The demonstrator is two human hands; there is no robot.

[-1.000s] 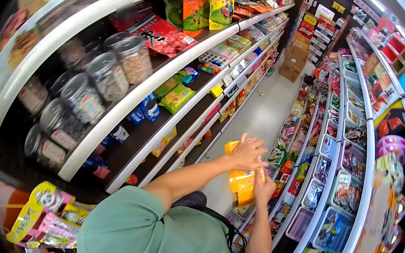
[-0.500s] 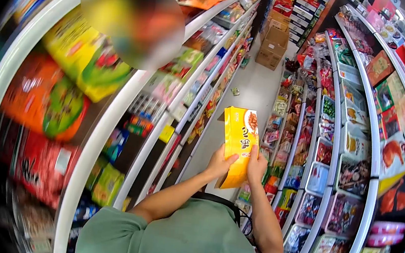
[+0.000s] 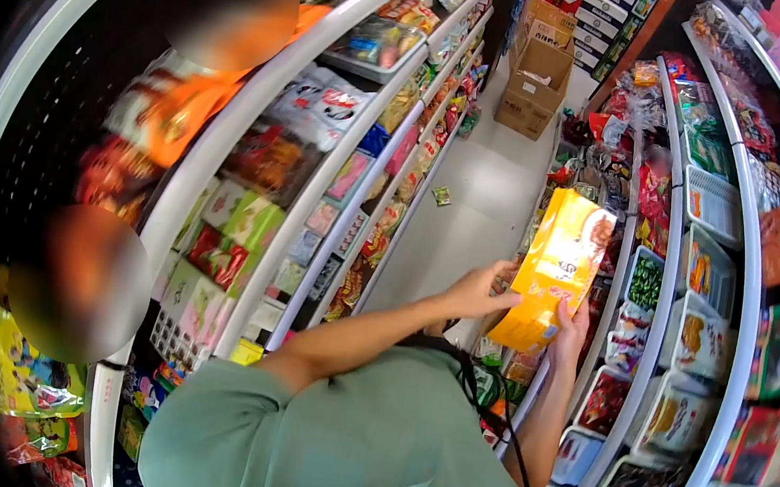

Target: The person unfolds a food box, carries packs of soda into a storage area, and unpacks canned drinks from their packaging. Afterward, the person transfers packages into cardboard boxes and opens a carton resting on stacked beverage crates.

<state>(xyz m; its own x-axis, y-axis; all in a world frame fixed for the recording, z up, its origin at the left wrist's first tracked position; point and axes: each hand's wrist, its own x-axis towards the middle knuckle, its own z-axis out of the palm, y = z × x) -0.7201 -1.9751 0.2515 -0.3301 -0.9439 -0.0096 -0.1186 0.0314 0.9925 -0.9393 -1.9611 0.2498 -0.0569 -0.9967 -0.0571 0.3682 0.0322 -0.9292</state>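
A yellow food package (image 3: 555, 272) with dark lettering and a food picture at its top is held up in front of my body, tilted to the right. My left hand (image 3: 484, 291) grips its left edge, the thumb lying on the front. At the lower right edge, my right hand (image 3: 571, 332) is closed around it, thumb also on the front. The fingers behind the package are hidden.
Shelves of packaged snacks (image 3: 263, 171) run along the left. White baskets of wrapped goods (image 3: 697, 336) line the right-hand shelves. An open cardboard box (image 3: 530, 91) stands down the aisle, and a small green packet (image 3: 442, 196) lies on the floor (image 3: 473, 186).
Both hands have carried the yellow package to the right, toward the right-hand shelves, and it now leans further right. The view has shifted along the aisle.
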